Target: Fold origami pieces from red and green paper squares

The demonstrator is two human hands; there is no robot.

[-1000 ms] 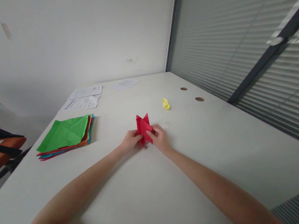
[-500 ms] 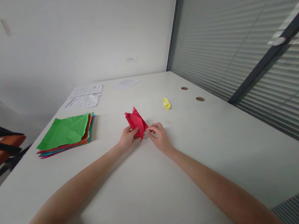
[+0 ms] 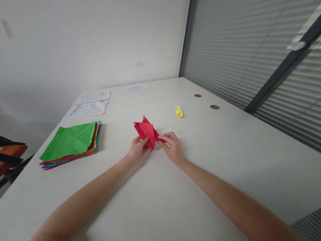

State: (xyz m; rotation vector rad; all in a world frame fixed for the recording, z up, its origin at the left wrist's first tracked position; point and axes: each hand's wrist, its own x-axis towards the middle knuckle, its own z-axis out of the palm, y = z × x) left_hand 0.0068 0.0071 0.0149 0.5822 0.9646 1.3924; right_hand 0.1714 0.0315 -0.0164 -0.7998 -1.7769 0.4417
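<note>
A red folded-paper figure [image 3: 146, 130] with several pointed corners is held just above the white table, in the middle of the head view. My left hand [image 3: 137, 148] grips its lower left part, thumb on top and the other fingers partly hidden beneath. My right hand [image 3: 172, 146] pinches a small point at the figure's right side between thumb and forefinger. Beyond my right hand lies a small yellow folded-paper piece [image 3: 179, 111], apart from both hands.
On the left lies a stack of coloured paper sheets [image 3: 71, 140], green on top. Printed papers [image 3: 88, 109] rest at the table's [image 3: 162, 210] far left, another sheet [image 3: 135, 90] at the back. Two round holes pierce the right side, near window blinds [image 3: 255, 44]. An orange chair [image 3: 5, 160] stands left.
The right-hand point of the red paper figure has shifted slightly to the right with my right fingers on it. My left hand has stayed almost still.
</note>
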